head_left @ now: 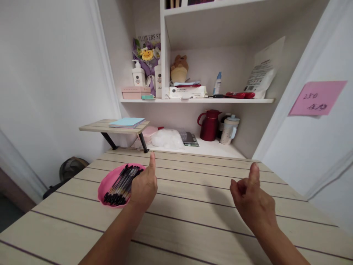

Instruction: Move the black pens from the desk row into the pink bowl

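Note:
My left hand (144, 187) is above the table beside a pink bowl (103, 187) with a wavy rim, overlapping its right edge in view. Its index finger points up and away; the other fingers are hidden behind the hand. In the bowl lie several black-capped pens (121, 186) with clear barrels, side by side in a slanted bundle. Over the right part of the table is my right hand (255, 198), index finger raised, another digit sticking out to the left, and the rest partly curled. Nothing shows in either hand.
A small raised stand (96, 126) at the back left carries blue paper sheets (127, 122). Behind the slatted table (187, 228), a red jug (210, 125), a pale cup (229, 130) and a white plastic bag (167, 138) occupy the lower shelf. A pink note (317, 97) hangs on the right.

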Demonstrator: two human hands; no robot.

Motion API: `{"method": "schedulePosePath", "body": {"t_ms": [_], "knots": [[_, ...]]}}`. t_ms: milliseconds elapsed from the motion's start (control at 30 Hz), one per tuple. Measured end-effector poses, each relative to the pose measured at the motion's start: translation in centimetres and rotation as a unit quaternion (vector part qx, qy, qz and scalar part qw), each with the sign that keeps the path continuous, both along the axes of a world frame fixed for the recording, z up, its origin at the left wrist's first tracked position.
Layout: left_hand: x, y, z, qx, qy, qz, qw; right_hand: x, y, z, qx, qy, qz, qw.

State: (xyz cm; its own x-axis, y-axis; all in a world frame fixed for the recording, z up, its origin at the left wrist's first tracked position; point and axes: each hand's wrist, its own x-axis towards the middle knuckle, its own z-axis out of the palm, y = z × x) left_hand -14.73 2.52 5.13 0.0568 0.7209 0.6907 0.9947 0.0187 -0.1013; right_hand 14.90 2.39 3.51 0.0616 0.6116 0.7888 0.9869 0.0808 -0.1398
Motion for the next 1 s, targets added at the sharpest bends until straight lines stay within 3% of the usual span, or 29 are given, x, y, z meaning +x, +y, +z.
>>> {"method": "schedulePosePath", "body": {"t_ms": [200, 433, 533, 667, 733, 833, 1000], "knots": [[0.3, 0.0, -0.1, -0.046, -0.003, 0.012, 0.999, 0.0, 0.1, -0.4, -0.003, 0.002, 0.014, 1.0], [-0.3, -0.4, 1.4, -0.114, -0.088, -0.024, 0.989, -0.2, 1.2, -2.5, -0.076, -0.057, 0.117, 0.989], [-2.6, -0.4, 2.8, -0.105, -0.106, 0.017, 0.989, -0.2, 1.6, -3.3, -0.14, -0.057, 0.128, 0.98], [-8.4, -0.1, 3.6, -0.087, -0.114, 0.108, 0.984, -0.2, 1.9, -4.0, -0.226, -0.027, 0.137, 0.964], [-11.7, -0.1, 3.0, -0.109, -0.148, 0.163, 0.969, -0.2, 2.0, -4.2, -0.262, -0.013, 0.145, 0.954], [-15.6, -0.1, 1.2, -0.191, -0.295, 0.203, 0.914, -0.4, 2.2, -4.6, -0.298, -0.002, 0.156, 0.942], [-17.1, -0.8, -1.4, -0.243, -0.408, 0.181, 0.861, -0.5, 2.4, -5.1, -0.311, 0.005, 0.165, 0.936]]}}
